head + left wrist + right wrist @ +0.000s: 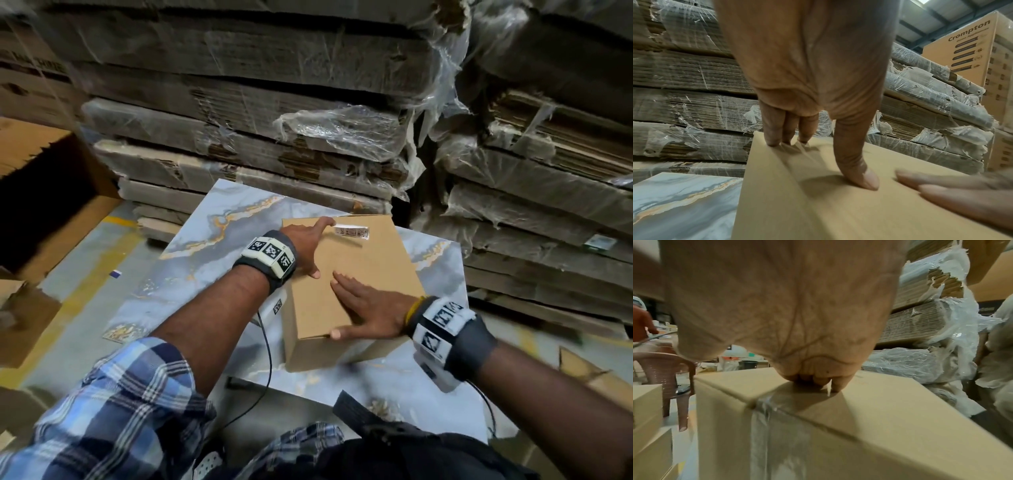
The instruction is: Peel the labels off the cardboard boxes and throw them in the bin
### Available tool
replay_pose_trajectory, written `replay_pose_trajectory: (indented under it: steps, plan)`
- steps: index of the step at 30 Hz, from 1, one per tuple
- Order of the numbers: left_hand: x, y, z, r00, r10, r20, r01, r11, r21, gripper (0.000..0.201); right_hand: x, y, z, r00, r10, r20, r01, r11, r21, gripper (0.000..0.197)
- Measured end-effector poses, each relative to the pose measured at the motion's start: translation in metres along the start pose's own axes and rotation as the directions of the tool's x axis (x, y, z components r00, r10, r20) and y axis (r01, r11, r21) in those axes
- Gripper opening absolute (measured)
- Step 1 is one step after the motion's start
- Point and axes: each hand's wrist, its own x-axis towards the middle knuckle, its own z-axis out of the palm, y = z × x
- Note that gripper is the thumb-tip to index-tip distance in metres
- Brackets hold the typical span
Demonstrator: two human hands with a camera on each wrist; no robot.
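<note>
The label (352,232) lies along the far edge of the box (356,274) top, its near end just beyond the left hand (303,245) — fingers straight, holding nothing. The right hand (366,308) presses flat near the near edge, farther off.

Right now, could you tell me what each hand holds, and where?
Nothing plainly: both the left hand and right hand press on top of the cardboard box, left fingers beside the label.

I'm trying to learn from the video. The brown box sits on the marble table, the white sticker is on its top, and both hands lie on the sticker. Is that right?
Not quite. Only the left hand reaches the label, at the far edge of the box. The right hand lies flat on bare cardboard near the close edge, away from the sticker, as the head view shows. The box does sit on the marble table.
</note>
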Motion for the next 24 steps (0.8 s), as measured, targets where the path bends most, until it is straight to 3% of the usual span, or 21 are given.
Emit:
replay_pose_trajectory:
  steps: [2,8,10,14,18,21,24]
  plan:
    - [0.000,-0.002,0.000,1.000,0.001,-0.003,-0.001,1.000,-0.014,0.112,-0.012,0.012,0.005,1.000,-0.011,0.016,0.011,1.000,-0.011,0.105]
    - [0.002,-0.001,-0.003,1.000,0.013,0.006,-0.013,1.000,-0.015,0.114,0.025,0.024,-0.027,0.979,0.191,-0.071,-0.186,0.980,0.069,0.104]
    - [0.002,-0.001,-0.002,1.000,0.019,0.003,-0.019,1.000,-0.011,0.115,0.028,0.011,-0.020,0.987,0.140,-0.084,-0.136,0.989,0.052,0.109]
    - [0.000,-0.002,-0.001,1.000,0.010,-0.014,-0.010,1.000,-0.004,0.111,-0.005,0.008,0.006,0.998,-0.060,0.024,0.060,0.998,-0.009,0.104]
    - [0.000,-0.003,-0.003,1.000,0.009,0.003,-0.009,1.000,-0.022,0.112,-0.009,0.030,-0.021,0.997,0.063,0.039,-0.065,0.996,0.061,0.093]
    - [0.000,0.000,-0.003,1.000,0.004,-0.003,-0.004,1.000,-0.015,0.113,0.013,0.024,-0.037,0.985,0.172,-0.012,-0.171,0.984,0.058,0.096]
    - [-0.002,0.001,-0.003,1.000,0.006,-0.005,-0.006,1.000,-0.009,0.113,0.017,0.008,-0.025,0.994,0.108,-0.014,-0.108,0.993,0.037,0.106]
